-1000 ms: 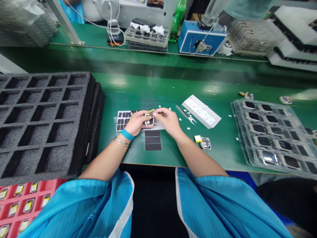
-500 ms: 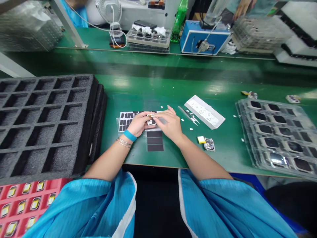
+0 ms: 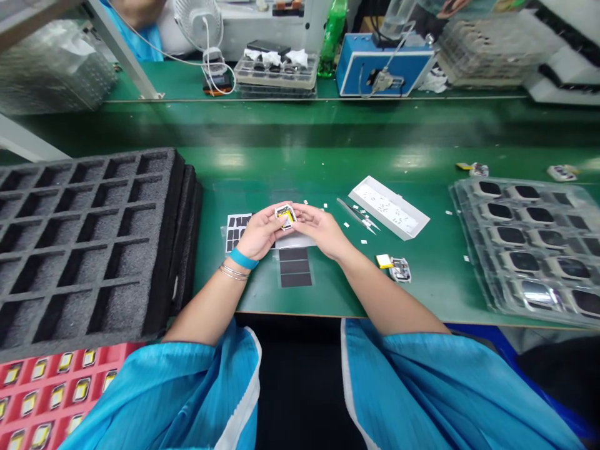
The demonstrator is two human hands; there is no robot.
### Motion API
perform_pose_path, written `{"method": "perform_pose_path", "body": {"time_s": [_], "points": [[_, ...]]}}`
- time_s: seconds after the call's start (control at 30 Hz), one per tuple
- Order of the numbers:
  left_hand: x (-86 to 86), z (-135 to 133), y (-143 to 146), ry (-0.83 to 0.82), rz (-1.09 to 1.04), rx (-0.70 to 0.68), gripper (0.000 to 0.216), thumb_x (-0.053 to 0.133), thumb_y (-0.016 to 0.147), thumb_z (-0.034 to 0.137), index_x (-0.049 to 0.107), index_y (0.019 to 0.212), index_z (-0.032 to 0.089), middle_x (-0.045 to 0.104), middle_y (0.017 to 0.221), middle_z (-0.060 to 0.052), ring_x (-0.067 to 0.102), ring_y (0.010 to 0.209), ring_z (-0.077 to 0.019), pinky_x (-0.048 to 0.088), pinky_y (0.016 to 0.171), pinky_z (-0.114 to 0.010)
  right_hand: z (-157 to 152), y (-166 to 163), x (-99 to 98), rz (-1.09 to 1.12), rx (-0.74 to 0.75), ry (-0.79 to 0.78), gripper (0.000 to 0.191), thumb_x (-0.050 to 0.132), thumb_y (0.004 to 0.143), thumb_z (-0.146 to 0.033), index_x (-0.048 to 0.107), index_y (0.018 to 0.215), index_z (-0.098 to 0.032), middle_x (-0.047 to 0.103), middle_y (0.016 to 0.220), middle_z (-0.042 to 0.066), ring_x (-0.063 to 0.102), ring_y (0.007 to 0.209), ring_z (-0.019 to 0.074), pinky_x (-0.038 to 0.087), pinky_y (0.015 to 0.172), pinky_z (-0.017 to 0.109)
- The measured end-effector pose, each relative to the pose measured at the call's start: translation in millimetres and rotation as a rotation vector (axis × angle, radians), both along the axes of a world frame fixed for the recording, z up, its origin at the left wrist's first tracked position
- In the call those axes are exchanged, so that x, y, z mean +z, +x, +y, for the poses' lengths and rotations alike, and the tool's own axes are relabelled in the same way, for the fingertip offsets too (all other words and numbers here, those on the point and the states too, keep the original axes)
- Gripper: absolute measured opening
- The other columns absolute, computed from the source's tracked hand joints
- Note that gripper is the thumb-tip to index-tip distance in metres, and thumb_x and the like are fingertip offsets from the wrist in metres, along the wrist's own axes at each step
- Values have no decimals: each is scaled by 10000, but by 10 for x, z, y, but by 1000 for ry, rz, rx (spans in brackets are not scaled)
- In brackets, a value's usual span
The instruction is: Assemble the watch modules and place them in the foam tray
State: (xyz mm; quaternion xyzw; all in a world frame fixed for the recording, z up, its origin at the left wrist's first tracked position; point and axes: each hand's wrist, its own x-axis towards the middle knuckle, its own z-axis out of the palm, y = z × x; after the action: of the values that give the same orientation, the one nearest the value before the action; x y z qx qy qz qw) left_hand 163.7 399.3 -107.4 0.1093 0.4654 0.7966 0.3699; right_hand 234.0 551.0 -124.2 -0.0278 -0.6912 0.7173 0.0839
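Observation:
A small metal device housing (image 3: 285, 217) with a yellow battery in it sits between my fingertips above the work mat. My left hand (image 3: 262, 234) holds one side of it, and my right hand (image 3: 319, 228) holds the other. Just beyond my left hand lies a sheet of small black pads (image 3: 237, 230), and black adhesive strips (image 3: 295, 267) lie below my hands. Steel tweezers (image 3: 356, 215) rest to the right, near a white tray (image 3: 391, 225) of tiny white pieces. A second housing (image 3: 400, 270) lies beside a loose yellow battery (image 3: 384, 260).
A black foam tray (image 3: 173, 250) with many compartments fills the bench's left. A stack of clear trays (image 3: 473, 250) holding dark-faced devices stands right. A red tray (image 3: 49, 378) of batteries lies at lower left. A blue instrument (image 3: 384, 65) and a co-worker's sleeve (image 3: 135, 44) lie beyond.
My hands have come closer together and raised the housing, which now shows the yellow battery inside. The whole view has shifted slightly as my head moved.

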Motion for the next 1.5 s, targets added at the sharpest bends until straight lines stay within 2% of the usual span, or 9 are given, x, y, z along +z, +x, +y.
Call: {"method": "perform_pose_path", "body": {"time_s": [0.13,0.2,0.33,0.5,0.77,0.93,1.17,1.3,1.5], "points": [[0,7,24,-28,69,29,477,852,648,279,668,1068,147,746,974,-106,713,929,-218,595,830,-332,16,7,41,-92,92,-225,467,710,763,-354,660,1210,-227,685,1224,61,653,1113,231,526,1002,467],[2,13,31,-38,75,51,471,859,636,285,672,1045,146,749,943,-96,717,882,-202,603,798,-313,10,9,36,-64,61,-193,440,706,758,-333,682,1183,-222,696,1207,54,655,1119,231,511,1028,467],[-17,20,22,-35,59,101,453,871,605,274,683,998,151,746,896,-68,714,826,-179,611,758,-300,-26,27,-15,34,-68,39,429,688,770,-307,686,1194,-237,714,1170,35,670,1100,216,503,1051,438],[-63,10,2,-60,78,102,455,848,631,280,671,1030,150,738,940,-86,709,908,-215,605,817,-364,-55,59,-53,61,-132,181,402,651,813,-334,687,1204,-248,720,1158,27,686,1072,218,533,1014,417],[-76,2,5,-57,66,106,463,848,630,273,666,1035,139,734,959,-91,705,908,-222,594,857,-402,-67,59,-58,68,-154,194,403,669,816,-421,701,1176,-241,717,1170,36,680,1088,223,524,1022,410],[-81,14,29,-62,46,129,406,825,659,244,673,1021,142,729,943,-85,699,924,-227,584,874,-415,-109,46,-64,35,-160,94,439,735,757,-476,711,1134,-252,721,1149,39,676,1079,229,510,1038,442],[-115,41,75,-51,37,190,384,810,676,224,674,1029,157,728,948,-65,689,923,-206,583,864,-381,-259,28,-107,23,-282,12,388,742,761,-455,713,1074,-229,729,1106,49,679,1048,215,516,1026,425],[-121,50,67,-80,61,209,378,804,682,232,668,1026,155,722,948,-65,685,916,-211,582,846,-374,-233,17,-89,15,-231,9,353,695,805,-460,714,1075,-233,715,1158,44,662,1097,221,499,1043,433],[-41,78,137,-90,183,150,474,798,688,236,587,1110,187,711,880,-48,681,807,-189,571,754,-314,-164,2,-22,45,-181,26,472,716,768,-499,670,1172,-261,664,1266,34,617,1176,217,473,1068,408]]}}
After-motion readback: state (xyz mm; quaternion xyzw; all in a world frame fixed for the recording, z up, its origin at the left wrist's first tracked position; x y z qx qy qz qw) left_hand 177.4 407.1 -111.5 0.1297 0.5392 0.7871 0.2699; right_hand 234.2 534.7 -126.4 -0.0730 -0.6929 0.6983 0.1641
